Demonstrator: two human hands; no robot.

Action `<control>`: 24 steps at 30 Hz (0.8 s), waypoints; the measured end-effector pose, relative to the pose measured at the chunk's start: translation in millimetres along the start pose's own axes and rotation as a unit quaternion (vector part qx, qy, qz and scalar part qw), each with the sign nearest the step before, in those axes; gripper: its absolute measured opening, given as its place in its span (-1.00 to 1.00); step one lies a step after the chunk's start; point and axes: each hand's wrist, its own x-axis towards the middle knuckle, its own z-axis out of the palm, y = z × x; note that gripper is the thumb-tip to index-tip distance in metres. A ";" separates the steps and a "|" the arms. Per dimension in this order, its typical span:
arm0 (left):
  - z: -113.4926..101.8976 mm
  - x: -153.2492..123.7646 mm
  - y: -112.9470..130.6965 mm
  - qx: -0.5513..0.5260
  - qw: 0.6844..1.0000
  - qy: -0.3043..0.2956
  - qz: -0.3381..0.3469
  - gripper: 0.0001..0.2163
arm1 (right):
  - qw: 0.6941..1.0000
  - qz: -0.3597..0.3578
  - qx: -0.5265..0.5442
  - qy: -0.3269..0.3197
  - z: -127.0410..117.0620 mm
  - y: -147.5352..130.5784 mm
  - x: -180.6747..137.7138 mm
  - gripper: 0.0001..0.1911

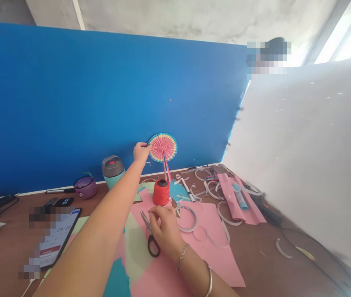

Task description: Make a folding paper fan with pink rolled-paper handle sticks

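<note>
My left hand (141,152) is stretched far forward, its fingers closed on the left edge of a round pleated paper fan (163,147). The fan is pink with yellow and blue bands at its rim, and it stands upright against the blue partition on pink paper legs. Close to me, my right hand (165,227) hovers over pink paper with its fingers curled together; whatever they may hold is hidden. Black-handled scissors (153,246) lie beside and partly beneath that hand. Just beyond its fingers stands a red thread spool (161,192).
A turquoise flask (113,173), a purple cup (85,187) and a phone (56,239) are at left. White tape rings (188,218), a marker (188,189) and a glue stick (241,200) lie at right. Blue partition (70,103) and white partition (311,156) bound the table.
</note>
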 end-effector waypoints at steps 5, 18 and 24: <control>-5.6 1.5 2.0 0.040 0.999 0.004 0.020 -0.76 | 1.000 -0.009 0.004 -0.007 -1.8 -2.3 0.2 -0.81; 1.5 -2.6 23.6 0.097 0.995 0.017 0.016 -0.88 | 1.000 -0.012 -0.028 -0.005 -1.9 0.0 -1.5 -0.79; -7.5 -8.0 24.1 0.114 0.993 -0.003 0.018 -0.85 | 0.999 -0.008 -0.020 -0.030 -3.2 -2.2 -1.2 -0.77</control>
